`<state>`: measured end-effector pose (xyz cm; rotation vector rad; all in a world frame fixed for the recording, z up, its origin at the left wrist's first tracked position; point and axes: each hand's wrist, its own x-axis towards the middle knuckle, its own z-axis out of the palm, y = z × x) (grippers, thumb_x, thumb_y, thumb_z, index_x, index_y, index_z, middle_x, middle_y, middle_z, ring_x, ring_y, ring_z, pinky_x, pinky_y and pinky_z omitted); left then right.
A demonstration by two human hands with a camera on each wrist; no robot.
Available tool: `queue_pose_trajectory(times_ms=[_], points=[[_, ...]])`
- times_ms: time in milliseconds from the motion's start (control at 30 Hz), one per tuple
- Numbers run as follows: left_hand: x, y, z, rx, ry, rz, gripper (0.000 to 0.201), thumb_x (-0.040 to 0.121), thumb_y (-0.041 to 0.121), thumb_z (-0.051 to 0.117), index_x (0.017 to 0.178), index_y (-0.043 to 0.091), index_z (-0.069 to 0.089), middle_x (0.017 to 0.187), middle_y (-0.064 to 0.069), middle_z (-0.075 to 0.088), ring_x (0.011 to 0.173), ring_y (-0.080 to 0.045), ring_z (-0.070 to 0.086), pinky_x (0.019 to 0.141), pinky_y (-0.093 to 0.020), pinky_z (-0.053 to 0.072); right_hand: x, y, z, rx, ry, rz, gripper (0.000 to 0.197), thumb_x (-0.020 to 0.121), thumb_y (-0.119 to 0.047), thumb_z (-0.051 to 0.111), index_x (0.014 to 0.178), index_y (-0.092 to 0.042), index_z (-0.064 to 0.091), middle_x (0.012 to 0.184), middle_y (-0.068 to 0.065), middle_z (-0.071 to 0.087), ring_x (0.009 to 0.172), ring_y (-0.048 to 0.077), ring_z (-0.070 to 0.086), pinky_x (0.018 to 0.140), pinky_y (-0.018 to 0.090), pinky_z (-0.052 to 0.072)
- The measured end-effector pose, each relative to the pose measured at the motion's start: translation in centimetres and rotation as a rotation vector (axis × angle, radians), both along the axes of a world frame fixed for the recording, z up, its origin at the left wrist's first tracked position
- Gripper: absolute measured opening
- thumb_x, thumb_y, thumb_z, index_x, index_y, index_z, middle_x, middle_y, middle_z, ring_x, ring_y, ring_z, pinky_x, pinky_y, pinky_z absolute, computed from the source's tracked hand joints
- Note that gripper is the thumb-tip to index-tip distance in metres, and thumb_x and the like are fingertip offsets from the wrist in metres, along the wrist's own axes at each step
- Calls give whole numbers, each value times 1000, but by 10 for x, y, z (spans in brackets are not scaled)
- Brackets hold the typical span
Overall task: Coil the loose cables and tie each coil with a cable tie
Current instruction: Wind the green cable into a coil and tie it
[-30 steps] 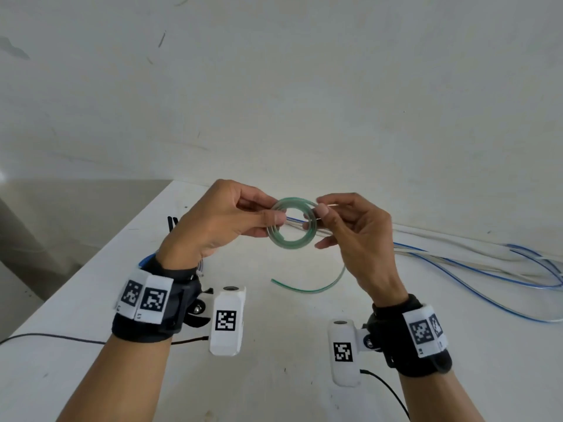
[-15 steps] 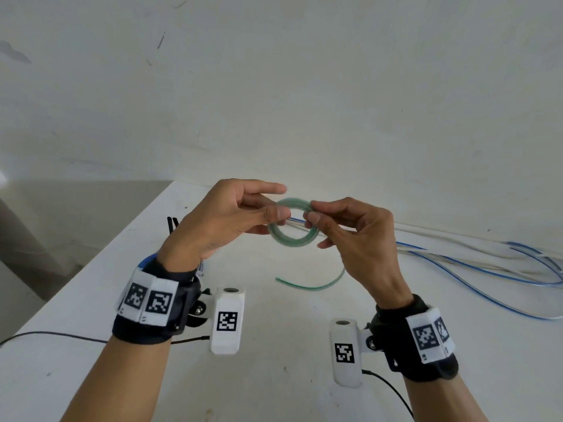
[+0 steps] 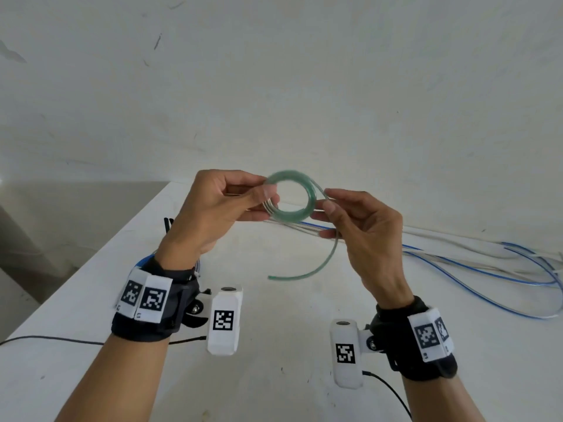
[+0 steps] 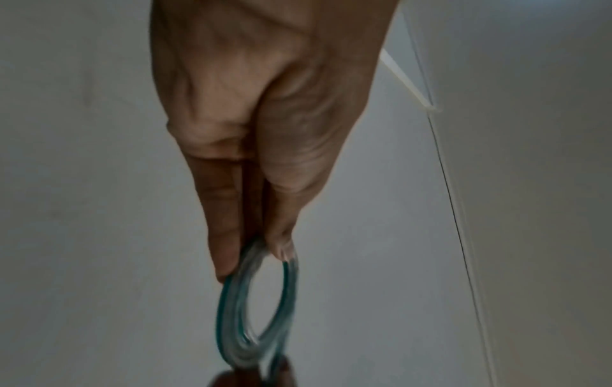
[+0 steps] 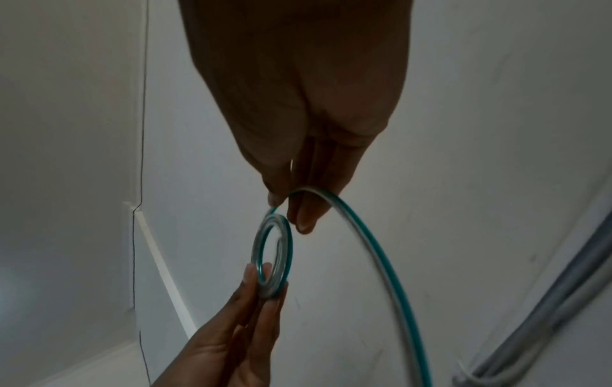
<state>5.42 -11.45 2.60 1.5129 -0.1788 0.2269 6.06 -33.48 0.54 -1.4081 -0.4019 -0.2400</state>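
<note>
A small coil of green cable point(image 3: 291, 194) is held up above the white table point(image 3: 274, 345). My left hand point(image 3: 268, 193) pinches the coil's left side between thumb and fingers; the left wrist view shows the same coil point(image 4: 255, 309) under my fingertips. My right hand point(image 3: 329, 205) pinches the cable just where it leaves the coil's right side. The loose green tail point(image 3: 307, 271) hangs down from that hand to the table. In the right wrist view the coil point(image 5: 273, 255) sits between both hands and the tail point(image 5: 380, 261) arcs away to the right.
Loose blue and white cables point(image 3: 475, 263) lie along the table's far right by the wall. A thin black wire point(image 3: 51, 339) crosses the near left of the table. Something black point(image 3: 167, 225) and blue sits behind my left wrist. The table's left edge point(image 3: 91, 257) drops off.
Both hands have lifted the coil higher and a little right. My right hand has slid out along the cable, and the coil looks a bit wider.
</note>
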Motion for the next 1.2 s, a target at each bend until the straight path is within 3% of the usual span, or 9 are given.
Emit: queue_pose_trajectory(times_ms=[133, 267, 367, 433, 533, 667, 867, 1033, 1200], points=[[-1, -13, 2, -196, 39, 10, 22, 81, 16, 74, 98, 2, 74, 87, -15, 78, 77, -21, 75, 70, -27, 61, -4, 11, -3, 149, 44, -25, 16, 84, -13, 73, 99, -5, 72, 95, 15, 78, 91, 34, 76, 62, 31, 61], [-2, -25, 0, -267, 107, -43, 25, 81, 16, 73, 101, 1, 73, 91, -15, 78, 80, -22, 76, 72, -27, 61, -7, 15, -3, 217, 50, -74, 20, 81, -16, 75, 97, -7, 68, 97, 15, 78, 91, 34, 76, 65, 37, 61], [-2, -21, -1, -96, 141, -82, 32, 82, 20, 75, 111, 5, 71, 97, -14, 78, 88, -24, 76, 78, -35, 63, -2, 6, -1, 143, 28, -50, 15, 84, -13, 74, 98, -7, 71, 94, 13, 79, 88, 28, 77, 66, 34, 62], [-2, -16, -2, 102, 153, -80, 41, 79, 24, 79, 118, 12, 71, 96, -10, 79, 92, -24, 76, 82, -41, 63, 1, -2, 0, -18, 12, -4, 10, 86, -9, 75, 97, -10, 75, 90, 9, 79, 85, 25, 77, 63, 30, 60], [-2, -12, -4, 324, 178, -117, 33, 78, 25, 82, 109, 15, 77, 90, -5, 79, 91, -22, 76, 84, -42, 62, 5, -10, 0, -278, -7, 33, 10, 87, -6, 77, 91, -16, 79, 86, 2, 79, 80, 20, 75, 61, 26, 57], [-2, -11, -5, 396, 182, -148, 22, 81, 19, 82, 101, 10, 79, 86, -6, 79, 86, -21, 77, 80, -37, 63, 5, -11, 0, -317, -8, 47, 12, 87, -7, 77, 90, -18, 79, 83, 2, 78, 78, 21, 73, 61, 26, 57], [-2, -10, -4, 119, 161, -112, 28, 78, 16, 78, 101, 1, 76, 88, -16, 78, 82, -21, 76, 73, -29, 61, 2, -6, 3, -186, -5, 66, 19, 96, -7, 66, 109, -18, 75, 96, 4, 79, 87, 22, 77, 60, 29, 61], [-1, -12, -1, -71, 155, -66, 29, 76, 20, 76, 99, 2, 75, 87, -14, 78, 79, -18, 75, 70, -27, 61, -2, 6, 0, 61, 54, -38, 11, 88, -10, 73, 99, -8, 72, 90, 10, 79, 81, 28, 78, 53, 28, 58], [-1, -13, -1, -53, 177, -98, 29, 76, 19, 75, 100, 2, 73, 90, -15, 78, 82, -20, 76, 73, -30, 62, -1, 10, -4, 74, 37, -48, 14, 86, -3, 76, 96, -10, 70, 89, 11, 78, 77, 27, 78, 53, 27, 57]])
